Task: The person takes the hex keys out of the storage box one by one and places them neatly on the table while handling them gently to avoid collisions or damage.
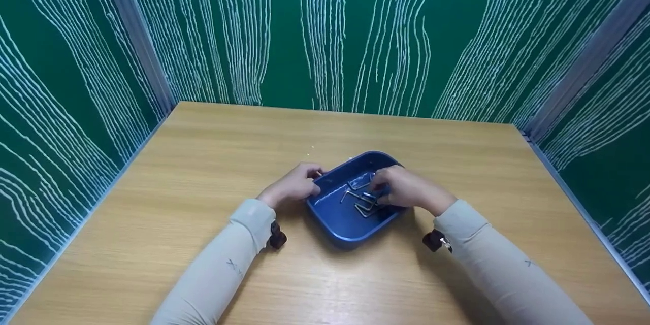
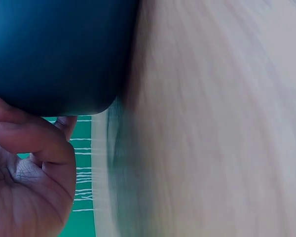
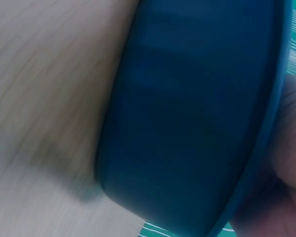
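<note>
A deep blue tray [image 1: 330, 228] with rounded corners stands at a slant on the wooden table. Several shiny L-shaped hex keys [image 1: 363, 209] lie jumbled inside it. My left hand [image 1: 294, 183] holds the tray's left end, thumb at the rim and fingers bent against the outer side; the left wrist view shows these curled fingers at the tray's outer wall [image 2: 59, 59]. Over the right rim reaches my right hand [image 1: 406, 190], its bent fingertips down among the hex keys. I cannot tell whether they grip one. In the right wrist view, the tray wall [image 3: 192, 113] hides those fingertips.
The wooden table [image 1: 213, 152] extends all round the tray. A few tiny pale specks [image 1: 311, 151] lie behind the left hand. Green panels [image 1: 284, 35] with white wavy lines enclose the table at the back and both sides.
</note>
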Demonstrator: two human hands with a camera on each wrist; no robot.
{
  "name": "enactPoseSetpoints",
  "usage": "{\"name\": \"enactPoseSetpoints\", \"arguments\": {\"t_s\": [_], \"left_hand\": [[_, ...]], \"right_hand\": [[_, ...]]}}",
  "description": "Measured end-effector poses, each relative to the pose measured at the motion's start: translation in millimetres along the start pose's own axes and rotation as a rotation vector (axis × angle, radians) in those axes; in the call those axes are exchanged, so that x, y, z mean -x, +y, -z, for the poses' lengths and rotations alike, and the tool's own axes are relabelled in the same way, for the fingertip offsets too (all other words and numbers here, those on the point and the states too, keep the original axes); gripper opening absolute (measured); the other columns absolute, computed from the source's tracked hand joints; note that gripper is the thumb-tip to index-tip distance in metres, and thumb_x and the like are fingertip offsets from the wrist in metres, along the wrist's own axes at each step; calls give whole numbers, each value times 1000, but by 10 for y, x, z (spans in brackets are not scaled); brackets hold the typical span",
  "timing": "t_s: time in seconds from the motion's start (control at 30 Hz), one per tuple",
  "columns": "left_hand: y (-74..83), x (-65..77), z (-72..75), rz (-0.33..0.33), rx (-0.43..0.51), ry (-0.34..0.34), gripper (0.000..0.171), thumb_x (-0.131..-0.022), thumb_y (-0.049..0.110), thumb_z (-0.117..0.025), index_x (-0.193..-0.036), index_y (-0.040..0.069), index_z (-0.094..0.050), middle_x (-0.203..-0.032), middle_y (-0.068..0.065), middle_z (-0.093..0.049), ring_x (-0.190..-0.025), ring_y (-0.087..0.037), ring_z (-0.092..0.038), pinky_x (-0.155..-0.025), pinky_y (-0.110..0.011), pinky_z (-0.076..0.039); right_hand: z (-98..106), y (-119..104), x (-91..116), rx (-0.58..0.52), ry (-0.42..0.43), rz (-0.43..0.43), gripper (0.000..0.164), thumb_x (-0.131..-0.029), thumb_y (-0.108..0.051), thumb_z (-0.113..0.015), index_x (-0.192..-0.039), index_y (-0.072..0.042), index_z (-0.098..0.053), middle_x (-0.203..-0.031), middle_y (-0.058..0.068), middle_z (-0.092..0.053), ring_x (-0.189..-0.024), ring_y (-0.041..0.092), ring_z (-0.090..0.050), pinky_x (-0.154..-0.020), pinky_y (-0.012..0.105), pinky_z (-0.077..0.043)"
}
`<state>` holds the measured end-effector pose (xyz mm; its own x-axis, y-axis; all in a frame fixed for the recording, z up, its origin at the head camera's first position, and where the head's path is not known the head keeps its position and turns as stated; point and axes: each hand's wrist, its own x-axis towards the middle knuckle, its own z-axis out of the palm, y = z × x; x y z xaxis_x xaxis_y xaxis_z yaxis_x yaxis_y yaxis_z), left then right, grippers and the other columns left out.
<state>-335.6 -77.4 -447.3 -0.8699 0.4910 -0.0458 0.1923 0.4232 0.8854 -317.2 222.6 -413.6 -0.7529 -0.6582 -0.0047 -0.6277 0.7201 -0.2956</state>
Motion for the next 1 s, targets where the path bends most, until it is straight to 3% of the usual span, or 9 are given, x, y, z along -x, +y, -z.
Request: {"name": "enactPoseSetpoints", "arguments": {"t_s": [0.27,0.5,0.7,1.0], "left_hand": [[6,-15,-23,0,-11,11,42,-86,-7,-58,-125,0,-70,-123,-19,-68,-92,-22,-62,-65,-25,-50],[-2,-13,-43,8,43,22,45,-84,-8,-57,-126,1,-71,-121,-17,-69,-97,-21,-61,-69,-25,-50],[4,2,-50,10,30,27,44,-85,-7,-58,-126,1,-70,-125,-18,-69,-104,-24,-62,-77,-27,-52],[-7,-9,-37,23,3,29,39,-86,-5,-57,-122,3,-71,-126,-18,-69,-102,-26,-63,-71,-27,-52]], "right_hand": [[-28,0,-73,8,-100,-15,23,-91,5,-79,-108,-10,-85,-110,8,-80,-99,22,-74,-95,47,-64],[-68,23,-136,63,-101,32,22,-90,6,-78,-103,-9,-85,-106,9,-82,-97,22,-76,-92,45,-64],[-93,8,-168,80,-108,17,22,-89,7,-77,-101,-9,-85,-106,9,-81,-98,23,-75,-92,45,-64],[-92,-11,-212,109,-134,11,22,-87,10,-76,-93,-10,-83,-97,6,-80,-87,18,-70,-85,41,-64]]}}
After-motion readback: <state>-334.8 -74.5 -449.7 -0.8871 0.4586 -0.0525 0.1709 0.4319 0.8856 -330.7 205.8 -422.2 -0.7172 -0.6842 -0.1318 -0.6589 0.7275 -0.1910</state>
